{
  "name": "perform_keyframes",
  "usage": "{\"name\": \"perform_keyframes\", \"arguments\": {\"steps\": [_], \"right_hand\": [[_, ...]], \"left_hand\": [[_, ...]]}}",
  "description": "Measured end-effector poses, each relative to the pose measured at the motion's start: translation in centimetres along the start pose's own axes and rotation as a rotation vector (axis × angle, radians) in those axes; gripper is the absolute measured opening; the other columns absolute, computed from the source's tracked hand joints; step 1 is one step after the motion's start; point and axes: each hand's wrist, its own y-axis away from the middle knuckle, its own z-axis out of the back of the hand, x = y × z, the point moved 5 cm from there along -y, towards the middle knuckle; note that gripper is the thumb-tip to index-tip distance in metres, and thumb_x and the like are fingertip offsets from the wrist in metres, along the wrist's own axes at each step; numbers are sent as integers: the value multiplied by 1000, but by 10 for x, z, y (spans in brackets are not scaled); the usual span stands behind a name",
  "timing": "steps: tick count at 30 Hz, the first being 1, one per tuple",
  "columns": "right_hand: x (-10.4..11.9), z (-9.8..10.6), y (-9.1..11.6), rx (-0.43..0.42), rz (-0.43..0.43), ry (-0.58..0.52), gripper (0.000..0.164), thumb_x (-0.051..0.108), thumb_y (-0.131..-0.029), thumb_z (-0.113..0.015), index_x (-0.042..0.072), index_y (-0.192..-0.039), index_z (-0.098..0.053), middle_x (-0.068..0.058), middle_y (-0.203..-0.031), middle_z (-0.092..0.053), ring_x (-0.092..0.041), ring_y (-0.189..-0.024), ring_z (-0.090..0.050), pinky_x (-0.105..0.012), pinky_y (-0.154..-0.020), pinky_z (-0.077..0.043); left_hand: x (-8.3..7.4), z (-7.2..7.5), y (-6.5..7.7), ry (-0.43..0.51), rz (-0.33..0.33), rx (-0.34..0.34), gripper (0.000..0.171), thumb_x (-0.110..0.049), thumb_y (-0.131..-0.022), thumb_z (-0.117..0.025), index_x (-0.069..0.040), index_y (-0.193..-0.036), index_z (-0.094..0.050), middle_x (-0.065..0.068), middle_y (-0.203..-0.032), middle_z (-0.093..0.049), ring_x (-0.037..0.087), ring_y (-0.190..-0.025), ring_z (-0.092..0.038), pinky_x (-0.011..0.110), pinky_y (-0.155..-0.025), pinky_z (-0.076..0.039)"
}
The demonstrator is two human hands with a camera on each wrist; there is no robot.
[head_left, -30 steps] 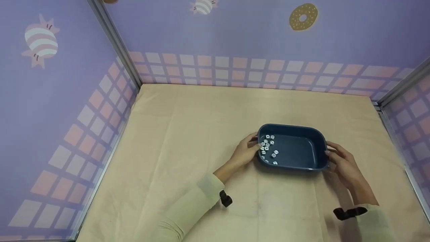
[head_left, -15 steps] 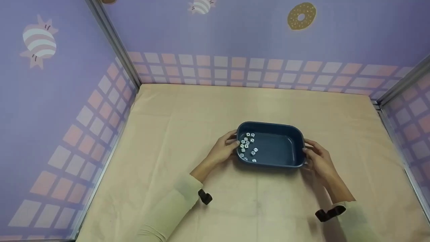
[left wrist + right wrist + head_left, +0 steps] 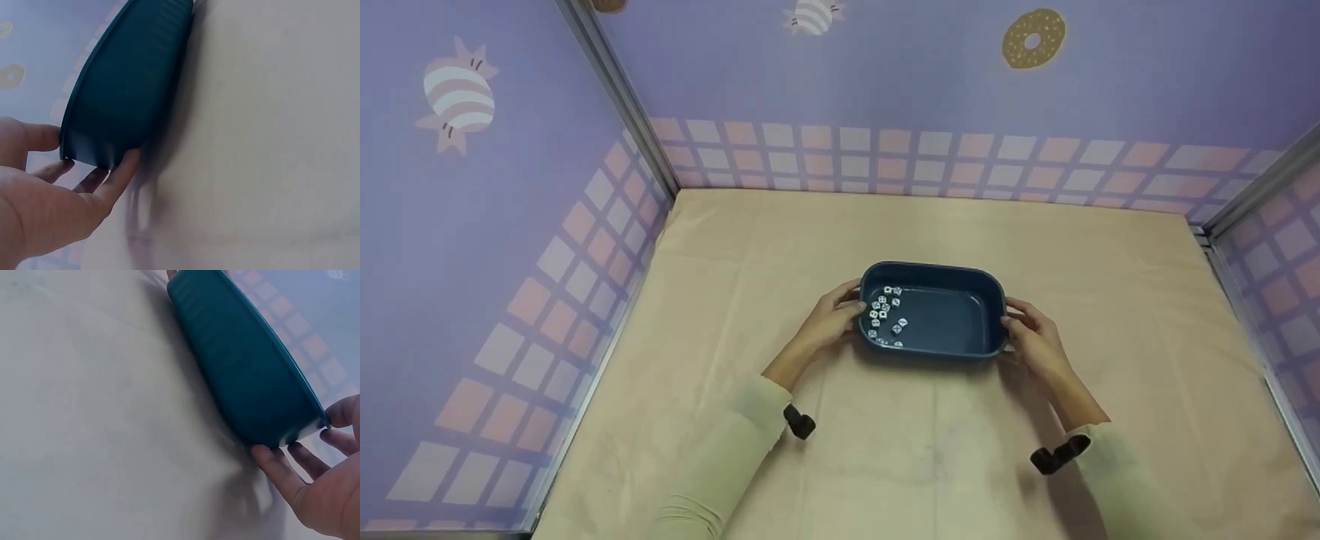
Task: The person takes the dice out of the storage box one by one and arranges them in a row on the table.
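A dark blue rectangular tub (image 3: 941,319) with rounded corners is held between both hands near the middle of the table. My left hand (image 3: 829,319) grips its left end, thumb at the rim and fingers against the outside wall. At the opposite end my right hand (image 3: 1039,341) holds it the same way. Several small white dice (image 3: 883,307) lie on the tub's floor, gathered toward the left side. Both wrist views show the tub's outer long wall (image 3: 124,79), with fingertips under its lower edge; the dice are hidden there.
A beige cloth (image 3: 855,465) covers the table. Purple panels (image 3: 915,67) with a pink and white checked band stand at the back, left and right, joined by metal posts (image 3: 622,97). Each sleeve cuff has a black wrist mount (image 3: 799,422).
Both hands have carried the tub leftward and slightly toward the back, from the right of the table to nearer the middle. The dice stay bunched at its left end.
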Motion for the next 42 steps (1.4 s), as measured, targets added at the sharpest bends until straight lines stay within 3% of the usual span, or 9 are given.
{"name": "perform_keyframes", "arguments": {"steps": [7,15,21,25,30,33,36,39,42], "right_hand": [[4,-8,-13,-6,-3,5,54,15,-112,-48,9,-164,-37,-25,-159,-43,-42,-140,-51,-56,-103,-55],[6,-6,-27,-5,4,41,53,14,-113,-44,9,-165,-36,-26,-158,-43,-42,-137,-53,-42,-95,-60],[6,-8,-35,0,4,15,54,14,-113,-44,8,-166,-34,-27,-160,-40,-43,-140,-51,-48,-105,-55],[12,-9,-34,-8,26,96,53,13,-113,-45,7,-165,-36,-28,-157,-45,-42,-139,-53,-49,-111,-50],[30,-9,-32,-79,134,380,48,16,-110,-53,3,-156,-48,-29,-148,-55,-43,-131,-59,-52,-108,-50],[45,-10,-33,-188,272,538,41,16,-106,-62,-3,-143,-59,-28,-137,-62,-45,-124,-62,-52,-102,-52],[61,-18,-34,-259,425,614,30,11,-102,-69,-7,-126,-67,-25,-121,-68,-43,-111,-65,-45,-91,-53],[71,-36,-39,-197,522,615,22,6,-99,-73,-7,-116,-70,-20,-110,-70,-35,-99,-66,-38,-82,-52],[72,-60,-46,-79,551,593,19,3,-97,-75,-6,-114,-72,-17,-105,-72,-29,-94,-67,-37,-82,-55]], "left_hand": [[4,9,-9,33,15,-10,55,-16,-110,-54,-17,-164,-42,16,-161,-46,33,-126,-66,50,-99,-59],[3,13,-23,25,13,-14,55,-16,-110,-54,-18,-164,-42,17,-162,-44,34,-133,-61,46,-100,-59],[4,17,-32,19,28,-28,55,-14,-110,-54,-19,-163,-43,16,-162,-45,33,-134,-61,44,-102,-58],[5,19,-33,14,39,-22,55,-14,-110,-54,-21,-163,-43,15,-162,-46,33,-131,-63,45,-99,-59],[5,21,-32,24,43,-17,54,-17,-110,-56,-22,-162,-45,13,-162,-47,32,-130,-64,48,-99,-60],[6,22,-32,29,51,-25,53,-18,-110,-57,-21,-161,-46,13,-161,-48,31,-130,-63,49,-99,-59],[6,23,-33,29,47,-38,51,-20,-110,-58,-18,-160,-48,12,-160,-50,31,-130,-63,49,-98,-60],[5,23,-34,23,40,-57,49,-22,-110,-58,-17,-158,-51,11,-158,-52,31,-129,-64,48,-97,-60],[6,24,-35,19,35,-69,47,-21,-109,-59,-16,-156,-53,11,-155,-54,31,-127,-65,46,-97,-60]]}}
